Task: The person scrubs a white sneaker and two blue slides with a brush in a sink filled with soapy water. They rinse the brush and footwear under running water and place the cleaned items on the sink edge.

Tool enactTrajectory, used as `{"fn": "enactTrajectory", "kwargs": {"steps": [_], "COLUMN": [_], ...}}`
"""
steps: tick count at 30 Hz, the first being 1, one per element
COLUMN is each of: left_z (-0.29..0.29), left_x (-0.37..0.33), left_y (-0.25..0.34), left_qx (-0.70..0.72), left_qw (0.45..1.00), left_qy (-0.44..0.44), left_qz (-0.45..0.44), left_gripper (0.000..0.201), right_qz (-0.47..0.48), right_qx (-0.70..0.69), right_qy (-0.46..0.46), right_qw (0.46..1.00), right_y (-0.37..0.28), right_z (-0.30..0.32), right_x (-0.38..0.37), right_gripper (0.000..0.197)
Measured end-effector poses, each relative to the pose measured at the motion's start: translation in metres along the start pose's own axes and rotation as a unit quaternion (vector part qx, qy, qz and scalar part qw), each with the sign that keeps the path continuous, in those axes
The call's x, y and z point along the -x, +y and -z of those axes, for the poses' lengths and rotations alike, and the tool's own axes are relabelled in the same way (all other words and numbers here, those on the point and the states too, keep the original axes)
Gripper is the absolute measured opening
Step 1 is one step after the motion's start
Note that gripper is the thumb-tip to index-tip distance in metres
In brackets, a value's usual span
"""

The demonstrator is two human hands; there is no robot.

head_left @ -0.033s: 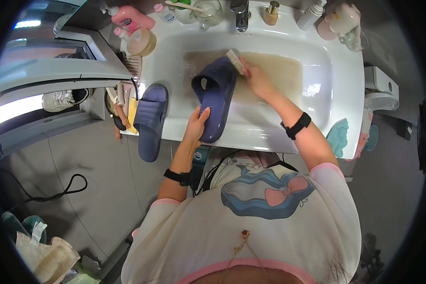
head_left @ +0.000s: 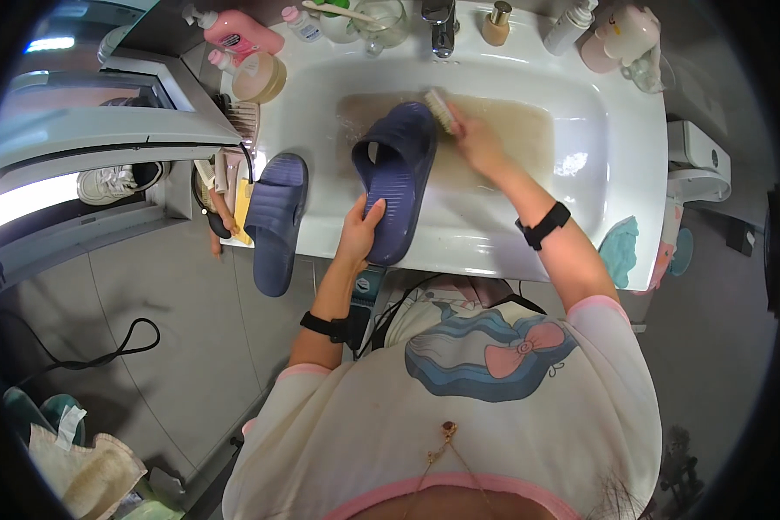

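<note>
My left hand [head_left: 360,227] grips a dark blue slide slipper [head_left: 399,230] by its heel end, thumb on the footbed. The slipper's toe reaches over the cloudy brownish water in the white sink [head_left: 485,247]. Closed around a small pale scrubbing brush [head_left: 439,110], my right hand [head_left: 478,146] is just right of the slipper's toe. The bristles face the slipper; whether they touch it I cannot tell. A second blue slipper [head_left: 277,221] lies on the sink's left rim, its heel sticking out past the front edge.
A faucet [head_left: 442,30] stands at the sink's back, with a pink pump bottle [head_left: 238,33], a glass mug [head_left: 381,26] and a small amber bottle [head_left: 497,26] along the rim. A turquoise cloth [head_left: 619,251] lies at the front right. An open mirrored cabinet door [head_left: 173,134] juts in from the left.
The brush and my right hand have shifted slightly to the right, away from the slipper's toe. The held slipper has tilted a little. My left hand keeps its grip.
</note>
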State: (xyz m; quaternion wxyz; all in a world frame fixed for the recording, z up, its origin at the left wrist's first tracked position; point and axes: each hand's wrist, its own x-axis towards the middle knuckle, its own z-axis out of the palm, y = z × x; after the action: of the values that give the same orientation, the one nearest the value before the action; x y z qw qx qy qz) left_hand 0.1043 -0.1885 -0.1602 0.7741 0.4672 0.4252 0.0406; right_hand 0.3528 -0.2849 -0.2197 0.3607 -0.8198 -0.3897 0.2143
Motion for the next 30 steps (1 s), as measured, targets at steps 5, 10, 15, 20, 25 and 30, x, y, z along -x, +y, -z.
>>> {"fn": "enactTrajectory", "kwargs": {"steps": [5, 10, 15, 20, 25, 30], "left_z": [-0.002, 0.004, 0.001, -0.002, 0.009, 0.005], "left_x": [0.004, -0.006, -0.007, -0.005, 0.010, 0.021], "left_y": [-0.005, -0.014, -0.010, -0.012, -0.014, -0.008], "left_qx": [-0.059, -0.123, -0.194, -0.119, -0.172, -0.252], "left_qw": [0.992, 0.979, 0.965, 0.984, 0.974, 0.948], "left_qy": [0.034, 0.072, 0.071, 0.031, 0.044, 0.047], "left_qz": [-0.102, -0.147, -0.159, -0.125, -0.141, -0.188], "left_gripper": [0.034, 0.038, 0.045, 0.047, 0.050, 0.052], "right_qz": [-0.159, -0.136, 0.009, -0.003, -0.032, 0.069], "right_qx": [0.061, -0.074, -0.059, -0.006, -0.047, 0.024], "right_qy": [0.027, -0.066, -0.036, 0.000, 0.040, -0.040], "right_qw": [0.985, 0.986, 0.998, 1.000, 0.998, 0.997], "right_y": [0.042, 0.044, -0.071, -0.044, -0.021, -0.061], "right_z": [-0.002, -0.017, 0.033, 0.016, 0.028, 0.045], "right_x": [0.009, 0.029, 0.073, 0.053, 0.035, 0.035], "right_gripper": [0.047, 0.049, 0.047, 0.045, 0.042, 0.043]}}
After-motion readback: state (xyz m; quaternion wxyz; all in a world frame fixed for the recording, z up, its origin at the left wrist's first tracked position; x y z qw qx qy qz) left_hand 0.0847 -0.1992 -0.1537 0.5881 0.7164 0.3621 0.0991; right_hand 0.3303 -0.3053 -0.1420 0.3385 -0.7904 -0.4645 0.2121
